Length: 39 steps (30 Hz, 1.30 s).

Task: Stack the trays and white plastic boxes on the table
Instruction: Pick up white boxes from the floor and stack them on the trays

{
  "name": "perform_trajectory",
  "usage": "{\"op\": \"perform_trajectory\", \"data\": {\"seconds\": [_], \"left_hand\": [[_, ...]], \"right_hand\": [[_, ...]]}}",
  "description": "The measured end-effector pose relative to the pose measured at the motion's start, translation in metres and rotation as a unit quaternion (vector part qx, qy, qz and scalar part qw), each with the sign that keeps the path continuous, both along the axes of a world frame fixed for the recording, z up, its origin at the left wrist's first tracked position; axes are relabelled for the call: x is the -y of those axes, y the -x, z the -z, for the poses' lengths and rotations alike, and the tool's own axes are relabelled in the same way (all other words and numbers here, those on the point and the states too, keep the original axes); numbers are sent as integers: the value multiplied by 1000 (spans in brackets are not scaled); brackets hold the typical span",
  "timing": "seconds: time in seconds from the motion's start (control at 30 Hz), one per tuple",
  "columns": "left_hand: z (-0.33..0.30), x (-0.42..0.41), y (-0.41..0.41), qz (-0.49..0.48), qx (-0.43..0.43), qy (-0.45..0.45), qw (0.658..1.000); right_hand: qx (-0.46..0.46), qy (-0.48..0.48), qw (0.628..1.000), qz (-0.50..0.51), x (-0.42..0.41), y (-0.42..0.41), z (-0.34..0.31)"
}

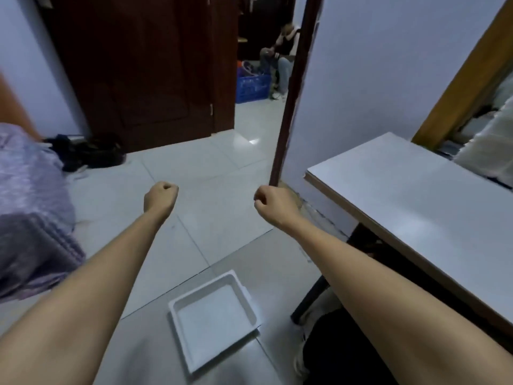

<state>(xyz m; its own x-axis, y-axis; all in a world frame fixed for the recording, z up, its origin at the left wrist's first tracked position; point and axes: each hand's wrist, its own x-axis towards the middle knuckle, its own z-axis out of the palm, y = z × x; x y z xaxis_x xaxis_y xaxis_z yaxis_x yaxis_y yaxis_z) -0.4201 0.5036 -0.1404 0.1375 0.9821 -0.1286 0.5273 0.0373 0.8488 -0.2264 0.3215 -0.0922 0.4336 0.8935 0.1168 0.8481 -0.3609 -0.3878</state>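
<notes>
Both fists, left hand [161,200] and right hand [273,204], are clenched on nothing, while one white tray [213,319] lies on the floor beside the table [416,195], so stacking looks unstarted.

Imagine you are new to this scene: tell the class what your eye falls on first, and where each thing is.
Two bare forearms reach forward, ending in the left hand and the right hand, both curled into fists that hold nothing, above the tiled floor. Below and between them a white tray lies on the floor, not on the table, which stands at the right. Through the open doorway beyond, a seated person is beside a blue crate.
</notes>
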Motion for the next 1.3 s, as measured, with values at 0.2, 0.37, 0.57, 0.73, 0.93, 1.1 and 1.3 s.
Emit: {"op": "perform_trajectory", "data": {"seconds": [0.2, 0.37, 0.57, 0.73, 0.93, 1.1, 1.3], "left_hand": [[126, 4, 44, -48, -53, 69, 995], [239, 25, 58, -62, -94, 127, 986], [361, 71, 64, -63, -149, 198, 967], [424, 106, 74, -54, -186, 249, 949], [468, 128, 90, -75, -206, 295, 930], [496, 138, 78, -45, -220, 337, 914], [499, 138, 62, -65, -180, 344, 919]], "right_hand": [[-59, 94, 994, -2, -27, 5, 125], [-100, 165, 981, -8, -34, -10, 229], [-146, 291, 946, -2, 7, -26, 349], [-198, 378, 904, 13, 36, -30, 420], [-213, 396, 893, 25, 32, -30, 471], [-229, 407, 884, -1, 28, -34, 506], [-293, 432, 853, 20, 29, -33, 515]]}}
